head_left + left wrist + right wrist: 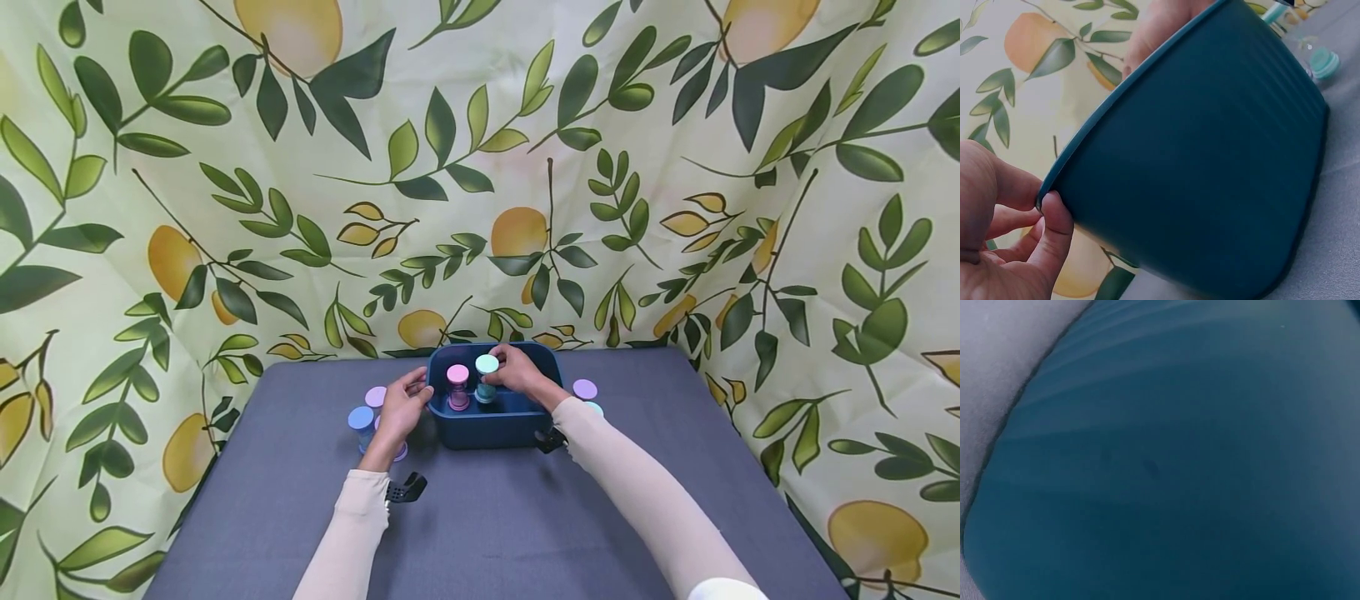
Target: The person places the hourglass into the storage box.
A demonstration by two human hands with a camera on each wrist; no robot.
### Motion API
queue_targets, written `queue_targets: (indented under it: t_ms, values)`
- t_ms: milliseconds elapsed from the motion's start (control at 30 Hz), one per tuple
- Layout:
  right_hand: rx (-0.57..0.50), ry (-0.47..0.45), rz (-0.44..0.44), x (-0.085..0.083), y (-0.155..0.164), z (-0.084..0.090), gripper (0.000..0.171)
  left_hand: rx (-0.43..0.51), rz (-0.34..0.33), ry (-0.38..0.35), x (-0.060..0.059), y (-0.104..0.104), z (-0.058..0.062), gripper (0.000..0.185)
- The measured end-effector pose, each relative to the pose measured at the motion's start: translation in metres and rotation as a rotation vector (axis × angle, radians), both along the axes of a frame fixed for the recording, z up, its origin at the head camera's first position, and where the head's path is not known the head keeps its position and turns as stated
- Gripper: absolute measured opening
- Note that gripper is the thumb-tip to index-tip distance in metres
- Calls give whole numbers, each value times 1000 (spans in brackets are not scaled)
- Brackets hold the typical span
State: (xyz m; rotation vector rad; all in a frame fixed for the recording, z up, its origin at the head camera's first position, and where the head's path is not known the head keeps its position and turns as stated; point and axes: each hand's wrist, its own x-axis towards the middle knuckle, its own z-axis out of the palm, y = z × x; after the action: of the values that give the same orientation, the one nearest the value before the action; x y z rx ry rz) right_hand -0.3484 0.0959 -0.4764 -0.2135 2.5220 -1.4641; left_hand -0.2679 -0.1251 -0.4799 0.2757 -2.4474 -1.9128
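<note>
A dark blue plastic bin (pixel 491 432) stands near the back of the grey table. My left hand (pixel 402 410) pinches its left rim between thumb and fingers, seen close up in the left wrist view (pixel 1007 228). Inside the bin, my right hand (pixel 521 372) grips a mint-green hourglass (pixel 487 364) held upright near its top. Just left of it a pink hourglass (pixel 457 377) stands upright in the bin. The bin's outer wall (pixel 1147 456) fills most of the right wrist view, where the right hand is out of sight.
Left of the bin stand a blue hourglass (pixel 362 419), a lilac one (pixel 376 397) and others partly behind my left hand. To the right are a lilac-topped one (pixel 585 389) and a mint one (pixel 595 408), partly behind my sleeve. A lemon-patterned cloth (pixel 450 208) hangs behind the table.
</note>
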Motion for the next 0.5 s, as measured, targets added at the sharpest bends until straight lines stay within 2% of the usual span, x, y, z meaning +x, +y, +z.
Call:
queue_targets:
  t_ms: [233, 500]
  values:
    - [61, 3, 52, -1, 0, -4, 41, 4, 2, -6, 0, -1, 0, 48]
    - [134, -13, 36, -4, -4, -6, 40, -7, 0, -12, -1, 0, 1, 48]
